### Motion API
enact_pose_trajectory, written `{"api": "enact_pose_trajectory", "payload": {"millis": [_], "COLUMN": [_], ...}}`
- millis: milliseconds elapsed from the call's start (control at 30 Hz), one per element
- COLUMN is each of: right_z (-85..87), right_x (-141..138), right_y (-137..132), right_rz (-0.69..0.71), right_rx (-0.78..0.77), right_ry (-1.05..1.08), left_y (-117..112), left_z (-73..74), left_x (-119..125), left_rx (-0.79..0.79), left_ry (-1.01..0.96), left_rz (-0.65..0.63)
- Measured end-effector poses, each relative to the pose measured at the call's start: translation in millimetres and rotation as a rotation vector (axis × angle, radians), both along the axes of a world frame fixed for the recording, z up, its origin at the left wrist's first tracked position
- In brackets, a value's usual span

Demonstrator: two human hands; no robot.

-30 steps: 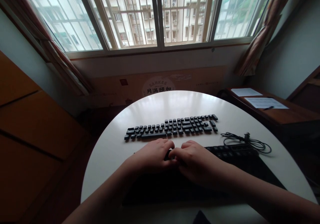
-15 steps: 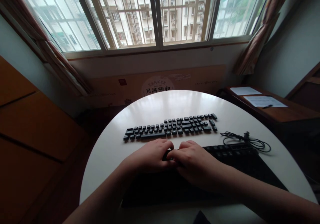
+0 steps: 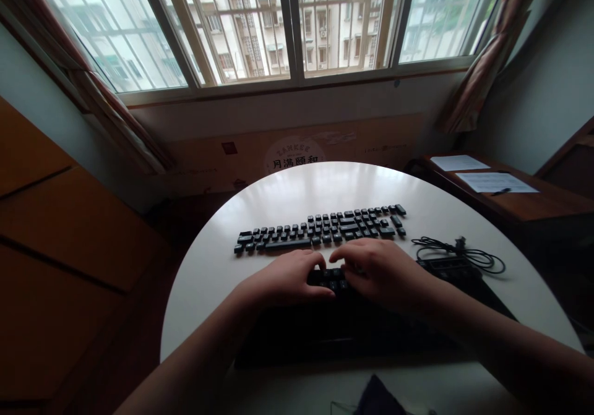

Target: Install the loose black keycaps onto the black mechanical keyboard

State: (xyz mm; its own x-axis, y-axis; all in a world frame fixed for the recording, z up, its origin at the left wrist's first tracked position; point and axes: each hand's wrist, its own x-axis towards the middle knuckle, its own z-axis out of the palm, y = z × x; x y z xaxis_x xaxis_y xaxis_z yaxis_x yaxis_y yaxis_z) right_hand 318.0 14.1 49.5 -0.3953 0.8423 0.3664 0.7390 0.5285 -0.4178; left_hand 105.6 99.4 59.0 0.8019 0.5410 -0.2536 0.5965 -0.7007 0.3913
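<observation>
A black keyboard [image 3: 334,334] lies on the white round table [image 3: 199,291], with some keycaps [image 3: 332,274] showing between my hands. My left hand [image 3: 288,279] rests over its upper left part, thumb and index finger apart around those keys. Just to the right, my right hand [image 3: 380,269] is over the top rows, its index finger stretched out and its thumb lower, with a gap between them. I see nothing held in either hand, though the other fingers are partly hidden. Behind the hands, loose black keycaps [image 3: 288,243] are laid out in rows, a long space bar among them.
A coiled black cable [image 3: 482,260] lies beyond the keyboard's right end. Something dark and pointed [image 3: 378,396] is at the near edge of view. At the right, papers [image 3: 496,182] and a pen [image 3: 501,191] lie on a brown wooden table [image 3: 552,203].
My hands were close together, fingertips meeting over the keyboard; now they are apart. The right hand has shifted right and up, uncovering keycaps between them. The view has tilted slightly.
</observation>
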Motion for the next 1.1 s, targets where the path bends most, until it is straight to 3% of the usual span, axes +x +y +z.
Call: {"api": "enact_pose_trajectory", "payload": {"millis": [200,367,567,767,867,1100], "right_z": [-1.4,-23.1,-36.8,-25.2,-16.8,-8.6], "right_x": [8,1,4,9,10,15], "right_y": [11,19,27,29,37,96], "right_rz": [-0.159,-0.191,-0.238,-0.271,-0.281,-0.282], "right_rx": [0.059,0.029,-0.005,0.003,-0.002,-0.043], "right_ry": [0.226,0.203,0.180,0.111,0.035,-0.151], "left_y": [-2,3,15,7,5,6], "left_z": [0.2,-4.1,-7.3,-10.9,-12.3,-10.9], "left_x": [1,-2,-7,-5,-4,-4], "left_rx": [0.000,0.017,-0.143,0.079,0.115,0.138], "left_ry": [0.035,-0.011,-0.078,-0.025,-0.019,-0.018], "left_rz": [0.012,-0.044,-0.025,-0.086,-0.086,-0.118]}}
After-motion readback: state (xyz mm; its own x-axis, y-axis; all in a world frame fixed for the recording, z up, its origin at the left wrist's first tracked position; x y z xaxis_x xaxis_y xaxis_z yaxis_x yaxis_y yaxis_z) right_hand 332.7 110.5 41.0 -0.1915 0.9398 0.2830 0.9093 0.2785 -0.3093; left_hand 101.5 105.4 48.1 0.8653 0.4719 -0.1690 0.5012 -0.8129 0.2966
